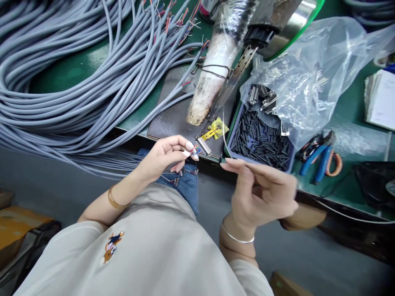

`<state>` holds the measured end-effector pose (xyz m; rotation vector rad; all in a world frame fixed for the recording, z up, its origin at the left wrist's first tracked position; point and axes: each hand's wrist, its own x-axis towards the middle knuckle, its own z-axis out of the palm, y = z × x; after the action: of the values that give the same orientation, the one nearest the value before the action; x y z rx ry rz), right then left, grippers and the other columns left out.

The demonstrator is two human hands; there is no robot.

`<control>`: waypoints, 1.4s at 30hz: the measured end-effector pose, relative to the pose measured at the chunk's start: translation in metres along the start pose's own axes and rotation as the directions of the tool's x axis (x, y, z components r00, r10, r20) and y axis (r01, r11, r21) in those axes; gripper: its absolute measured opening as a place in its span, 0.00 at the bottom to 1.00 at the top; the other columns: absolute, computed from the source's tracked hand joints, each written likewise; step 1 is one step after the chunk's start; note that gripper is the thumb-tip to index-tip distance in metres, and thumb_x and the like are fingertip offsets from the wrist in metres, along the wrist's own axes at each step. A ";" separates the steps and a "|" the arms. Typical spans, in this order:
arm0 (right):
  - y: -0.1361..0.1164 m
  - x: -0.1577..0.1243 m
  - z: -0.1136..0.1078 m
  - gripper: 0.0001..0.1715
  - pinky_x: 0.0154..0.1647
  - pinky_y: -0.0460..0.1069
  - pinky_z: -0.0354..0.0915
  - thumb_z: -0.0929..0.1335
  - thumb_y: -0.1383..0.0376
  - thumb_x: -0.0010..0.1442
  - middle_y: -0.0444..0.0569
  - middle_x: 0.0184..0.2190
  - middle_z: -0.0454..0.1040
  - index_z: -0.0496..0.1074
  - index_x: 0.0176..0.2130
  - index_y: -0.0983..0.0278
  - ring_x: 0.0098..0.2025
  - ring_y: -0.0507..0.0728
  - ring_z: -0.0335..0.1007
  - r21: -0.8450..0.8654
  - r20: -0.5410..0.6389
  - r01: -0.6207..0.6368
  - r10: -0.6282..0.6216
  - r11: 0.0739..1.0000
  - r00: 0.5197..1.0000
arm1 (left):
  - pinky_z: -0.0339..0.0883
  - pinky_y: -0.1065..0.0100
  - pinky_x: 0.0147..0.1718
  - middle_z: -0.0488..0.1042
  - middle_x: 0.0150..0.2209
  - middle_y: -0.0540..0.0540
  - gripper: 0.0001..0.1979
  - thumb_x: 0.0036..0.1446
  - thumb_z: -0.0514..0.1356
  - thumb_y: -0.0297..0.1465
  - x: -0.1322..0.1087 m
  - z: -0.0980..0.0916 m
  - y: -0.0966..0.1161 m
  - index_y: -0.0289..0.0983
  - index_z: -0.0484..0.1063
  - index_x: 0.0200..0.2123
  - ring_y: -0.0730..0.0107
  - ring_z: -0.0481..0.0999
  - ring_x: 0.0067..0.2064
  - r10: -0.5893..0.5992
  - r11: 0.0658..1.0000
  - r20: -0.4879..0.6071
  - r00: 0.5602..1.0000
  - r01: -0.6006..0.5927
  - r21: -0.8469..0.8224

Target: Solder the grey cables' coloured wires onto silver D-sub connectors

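My left hand (173,152) is closed, thumb and fingers pinching thin coloured wires (196,150) at a cable's stripped end. Just beyond the fingertips is a metal multi-pin connector (203,145) at the table's front edge, beside a yellow strip (210,133). To the right, my right hand (262,189) is raised in a pinch before the tray's near corner. A tiny dark piece shows by its fingertips, too small to name. A thin pale strand (224,131) hangs down close to these fingers. Several small wired connectors (176,181) lie over my lap.
Grey cables (92,78) cover the table's left. A plastic-wrapped post (212,74) rises behind the connector. The blue tray (290,158) holds short black tubes (256,139) and metal connectors under a clear bag (321,74). Blue-handled pliers (321,160) and papers (381,98) lie right.
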<state>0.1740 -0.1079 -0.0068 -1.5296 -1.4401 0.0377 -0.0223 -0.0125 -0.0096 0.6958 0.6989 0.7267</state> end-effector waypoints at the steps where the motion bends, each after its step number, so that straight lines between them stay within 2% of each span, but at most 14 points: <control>1: -0.001 0.003 0.008 0.11 0.36 0.50 0.80 0.73 0.69 0.64 0.42 0.34 0.84 0.75 0.46 0.59 0.34 0.56 0.84 0.000 -0.023 0.052 -0.052 0.999 0.998 | 0.56 0.78 0.14 0.81 0.29 0.49 0.10 0.47 0.70 0.26 0.001 0.000 0.000 0.33 0.73 0.32 0.84 0.66 0.16 0.003 1.000 0.002 1.000 -0.003 -0.008; 5: 0.001 0.013 0.028 0.10 0.39 0.48 0.78 0.74 0.73 0.61 0.45 0.37 0.84 0.74 0.41 0.60 0.39 0.55 0.84 0.025 0.028 0.200 -0.201 0.979 0.979 | 0.56 0.78 0.14 0.80 0.29 0.49 0.09 0.45 0.68 0.24 0.002 0.002 0.001 0.33 0.73 0.32 0.84 0.66 0.16 -0.002 1.000 0.007 1.000 0.003 -0.021; 8: 0.003 0.014 0.033 0.10 0.41 0.48 0.77 0.73 0.73 0.61 0.46 0.42 0.84 0.73 0.40 0.60 0.42 0.54 0.83 0.027 0.091 0.221 -0.222 0.975 0.971 | 0.56 0.78 0.15 0.80 0.29 0.49 0.09 0.46 0.69 0.25 0.002 0.003 0.001 0.33 0.73 0.32 0.84 0.67 0.17 -0.006 1.000 0.008 1.000 0.006 -0.010; 14: 0.002 0.010 0.029 0.09 0.34 0.48 0.77 0.73 0.72 0.62 0.44 0.37 0.85 0.72 0.39 0.59 0.37 0.56 0.84 0.095 0.023 0.225 -0.228 0.970 0.973 | 0.54 0.78 0.15 0.79 0.27 0.49 0.12 0.51 0.72 0.33 0.002 0.001 -0.004 0.33 0.73 0.31 0.84 0.65 0.17 0.009 0.997 -0.015 1.000 -0.008 0.073; 19: -0.002 0.020 0.024 0.11 0.28 0.45 0.72 0.74 0.72 0.62 0.47 0.45 0.85 0.73 0.42 0.59 0.32 0.51 0.82 0.019 0.206 0.445 -0.439 0.896 0.875 | 0.53 0.78 0.16 0.69 0.15 0.56 0.16 0.46 0.76 0.34 0.003 0.004 -0.003 0.33 0.74 0.28 0.84 0.62 0.16 -0.019 0.991 0.003 1.000 0.018 0.133; 21: -0.002 0.021 0.025 0.10 0.30 0.45 0.72 0.73 0.74 0.63 0.49 0.44 0.85 0.73 0.42 0.61 0.32 0.50 0.81 0.021 0.259 0.493 -0.482 0.869 0.837 | 0.53 0.78 0.16 0.67 0.14 0.57 0.16 0.45 0.77 0.33 0.002 0.006 -0.002 0.33 0.73 0.28 0.84 0.61 0.16 -0.027 0.991 0.017 1.000 0.024 0.129; 23: 0.000 0.020 0.027 0.09 0.31 0.45 0.73 0.72 0.74 0.64 0.48 0.41 0.85 0.73 0.42 0.61 0.34 0.51 0.82 0.012 0.262 0.513 -0.498 0.858 0.827 | 0.53 0.78 0.16 0.67 0.15 0.57 0.17 0.44 0.77 0.34 0.001 0.007 -0.002 0.34 0.73 0.28 0.84 0.61 0.16 -0.032 0.993 0.021 0.999 0.029 0.117; 25: 0.004 0.018 0.028 0.09 0.31 0.45 0.73 0.72 0.73 0.63 0.44 0.38 0.85 0.74 0.41 0.60 0.33 0.51 0.81 -0.025 0.186 0.470 -0.457 0.883 0.870 | 0.55 0.78 0.16 0.69 0.16 0.56 0.17 0.45 0.77 0.34 0.000 0.008 -0.002 0.34 0.73 0.29 0.84 0.61 0.17 -0.031 0.993 0.012 0.999 0.029 0.118; 28: 0.011 0.019 0.026 0.10 0.24 0.46 0.69 0.74 0.72 0.61 0.40 0.35 0.82 0.76 0.40 0.57 0.27 0.50 0.77 0.029 -0.143 0.280 -0.273 0.960 0.951 | 0.56 0.78 0.17 0.70 0.17 0.55 0.15 0.49 0.75 0.35 -0.002 0.007 -0.002 0.34 0.73 0.29 0.84 0.62 0.17 0.002 0.991 -0.008 1.000 0.000 0.130; 30: 0.014 0.022 0.024 0.12 0.21 0.47 0.66 0.74 0.73 0.59 0.40 0.34 0.79 0.76 0.41 0.57 0.24 0.50 0.73 0.135 -0.294 0.191 -0.145 0.972 0.945 | 0.55 0.78 0.16 0.69 0.17 0.55 0.14 0.51 0.74 0.35 -0.003 0.005 -0.003 0.34 0.73 0.30 0.83 0.62 0.17 0.023 0.992 -0.016 1.000 -0.021 0.123; 31: 0.014 0.023 0.023 0.13 0.21 0.47 0.67 0.74 0.74 0.59 0.40 0.33 0.78 0.76 0.41 0.57 0.23 0.50 0.73 0.164 -0.307 0.180 -0.123 0.970 0.944 | 0.55 0.78 0.16 0.69 0.17 0.56 0.14 0.51 0.74 0.35 -0.003 0.003 -0.004 0.34 0.73 0.30 0.83 0.62 0.17 0.029 0.993 -0.013 0.999 -0.028 0.116; 34: 0.013 0.021 0.022 0.12 0.28 0.48 0.73 0.74 0.75 0.58 0.41 0.34 0.79 0.76 0.40 0.59 0.28 0.52 0.79 0.137 -0.182 0.210 -0.183 0.968 0.966 | 0.55 0.79 0.17 0.68 0.15 0.56 0.13 0.52 0.73 0.34 -0.004 0.000 -0.005 0.34 0.74 0.31 0.83 0.62 0.17 0.040 0.995 0.005 0.999 -0.041 0.096; 38: 0.007 0.008 0.028 0.13 0.38 0.48 0.79 0.75 0.76 0.58 0.46 0.44 0.84 0.75 0.40 0.61 0.39 0.54 0.84 0.099 0.021 0.252 -0.255 0.963 0.967 | 0.56 0.78 0.16 0.73 0.20 0.53 0.15 0.51 0.74 0.37 -0.004 0.000 -0.005 0.34 0.75 0.31 0.83 0.63 0.17 0.032 0.996 0.000 0.999 -0.032 0.081; 42: 0.005 0.001 0.037 0.15 0.41 0.48 0.79 0.75 0.76 0.58 0.45 0.42 0.85 0.74 0.41 0.60 0.40 0.54 0.84 0.114 0.041 0.194 -0.199 0.974 0.979 | 0.57 0.78 0.16 0.74 0.22 0.52 0.15 0.50 0.75 0.37 -0.003 -0.001 -0.005 0.34 0.75 0.30 0.83 0.64 0.17 0.049 0.994 -0.016 0.999 -0.047 0.103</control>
<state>0.1551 -0.0831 -0.0282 -1.3002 -1.5994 0.0372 -0.0230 -0.0173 -0.0134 0.8024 0.7422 0.7462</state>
